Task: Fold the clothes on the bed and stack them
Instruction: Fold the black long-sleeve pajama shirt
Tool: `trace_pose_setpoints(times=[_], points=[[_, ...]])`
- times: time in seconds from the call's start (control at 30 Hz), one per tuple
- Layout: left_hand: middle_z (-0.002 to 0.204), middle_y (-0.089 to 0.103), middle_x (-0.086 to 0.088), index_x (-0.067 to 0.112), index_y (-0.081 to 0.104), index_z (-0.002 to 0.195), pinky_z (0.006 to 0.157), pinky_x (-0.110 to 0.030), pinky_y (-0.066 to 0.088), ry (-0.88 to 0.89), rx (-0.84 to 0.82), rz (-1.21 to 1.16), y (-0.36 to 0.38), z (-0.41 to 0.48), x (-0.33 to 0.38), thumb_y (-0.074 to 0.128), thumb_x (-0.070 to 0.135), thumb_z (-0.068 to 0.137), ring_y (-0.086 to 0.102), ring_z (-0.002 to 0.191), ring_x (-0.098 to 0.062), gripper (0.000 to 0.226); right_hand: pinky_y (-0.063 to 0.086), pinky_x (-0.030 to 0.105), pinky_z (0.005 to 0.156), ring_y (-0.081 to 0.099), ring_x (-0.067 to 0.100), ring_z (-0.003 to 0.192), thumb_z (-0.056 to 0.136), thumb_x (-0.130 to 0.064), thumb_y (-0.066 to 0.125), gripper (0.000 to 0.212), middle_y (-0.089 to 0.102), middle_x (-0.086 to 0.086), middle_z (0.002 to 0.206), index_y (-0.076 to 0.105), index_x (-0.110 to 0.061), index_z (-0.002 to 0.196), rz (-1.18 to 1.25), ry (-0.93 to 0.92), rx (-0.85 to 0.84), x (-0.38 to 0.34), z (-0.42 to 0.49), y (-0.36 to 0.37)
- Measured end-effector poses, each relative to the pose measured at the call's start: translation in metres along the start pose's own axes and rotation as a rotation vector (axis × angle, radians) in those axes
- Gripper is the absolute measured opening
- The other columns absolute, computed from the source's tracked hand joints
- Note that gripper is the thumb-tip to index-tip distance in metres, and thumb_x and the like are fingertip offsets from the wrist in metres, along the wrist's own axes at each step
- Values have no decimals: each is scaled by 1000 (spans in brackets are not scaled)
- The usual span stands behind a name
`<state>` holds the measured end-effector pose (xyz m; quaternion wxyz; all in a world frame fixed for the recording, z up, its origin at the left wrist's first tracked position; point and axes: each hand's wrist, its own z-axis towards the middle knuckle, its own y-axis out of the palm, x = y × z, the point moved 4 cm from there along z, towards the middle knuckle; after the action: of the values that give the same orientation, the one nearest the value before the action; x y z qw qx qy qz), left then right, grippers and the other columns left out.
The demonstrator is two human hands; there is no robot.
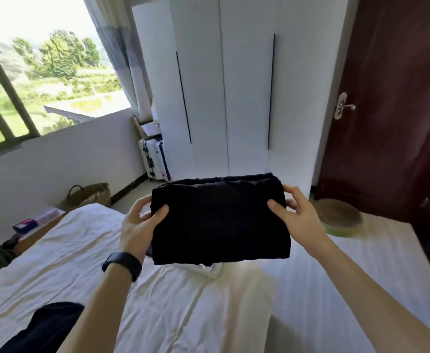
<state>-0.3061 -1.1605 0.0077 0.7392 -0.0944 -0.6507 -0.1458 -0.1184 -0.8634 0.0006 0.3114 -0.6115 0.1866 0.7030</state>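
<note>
Holding a folded black garment (220, 220) up above the middle of the bed (158, 314), clear of the sheet: a thick, near-square bundle, plain and dark, doubled layers along its far edge, near edge sagging a little. Gripping it at both sides: left hand (137, 225) with thumb pressed on top and fingers curled underneath, right hand (298, 215) pinching the opposite edge the same way, thumb over, fingers behind. Across the bed, a pale, creased sheet. Beyond the bed's far end, a tall white wardrobe (247, 98) with thin dark handles. Past the bed's far right corner, a dark red door (399, 98). Left of the bed, a wide window (43, 72) onto green trees, with a curtain (122, 47) at its end. At the bed's near left corner, another dark garment (46, 327), lying loose. Past the bed's far end, against the wardrobe, a white suitcase (154, 159). By the far left corner, a woven bag (86, 196). At the far right corner, a round flat thing with a green rim (341, 217). On the bed under the held bundle, mostly hidden, a bit of white fabric (209, 270). On the left wrist, a black band (122, 264).
</note>
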Motion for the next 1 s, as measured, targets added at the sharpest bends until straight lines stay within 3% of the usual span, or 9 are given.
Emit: trace_pose_setpoints(times=[0.1,0.23,0.37,0.47,0.6,0.87,1.0], points=[[98,77,-9,33,71,108,76,-37,60,-37,-60,-22,42,52,-20,83,28,76,75,92,-23,35,55,19,74,70,0,87,93,-36,74,31,71,-7,101,60,-48,117,-45,7,42,16,44,-21],[94,77,-13,32,71,104,62,-33,60,-68,-169,5,109,124,-44,78,16,85,75,81,-24,26,59,31,82,74,14,92,94,-29,73,31,73,-1,103,62,-38,121,-54,27,90,50,107,-59],[91,77,-11,31,70,106,63,-37,62,-77,-221,24,185,192,-71,77,14,87,75,79,-24,26,57,28,81,74,10,94,91,-37,75,31,74,-9,103,62,-47,117,-84,39,122,86,186,-104],[94,77,-13,28,68,110,71,-46,63,-70,-232,32,242,249,-86,77,15,87,75,84,-29,27,60,37,85,74,11,95,87,-44,75,32,75,-9,105,62,-49,116,-85,49,119,116,265,-133],[99,76,-14,25,66,113,78,-51,61,-73,-158,24,305,321,-107,76,16,88,74,89,-32,29,59,50,91,75,21,99,91,-37,75,32,74,-1,111,62,-47,118,-61,48,37,145,380,-160],[101,77,-9,35,70,106,74,-45,63,-100,43,-30,349,408,-124,76,21,86,74,91,-29,25,57,24,75,73,5,89,93,-38,72,31,73,-9,105,56,-63,104,-123,21,-167,147,546,-149],[100,77,-8,35,70,106,66,-36,62,-74,159,-36,347,438,-128,76,20,86,75,89,-25,26,58,31,81,72,11,94,93,-38,72,32,72,-7,106,56,-63,104,-127,-5,-270,151,610,-120]])
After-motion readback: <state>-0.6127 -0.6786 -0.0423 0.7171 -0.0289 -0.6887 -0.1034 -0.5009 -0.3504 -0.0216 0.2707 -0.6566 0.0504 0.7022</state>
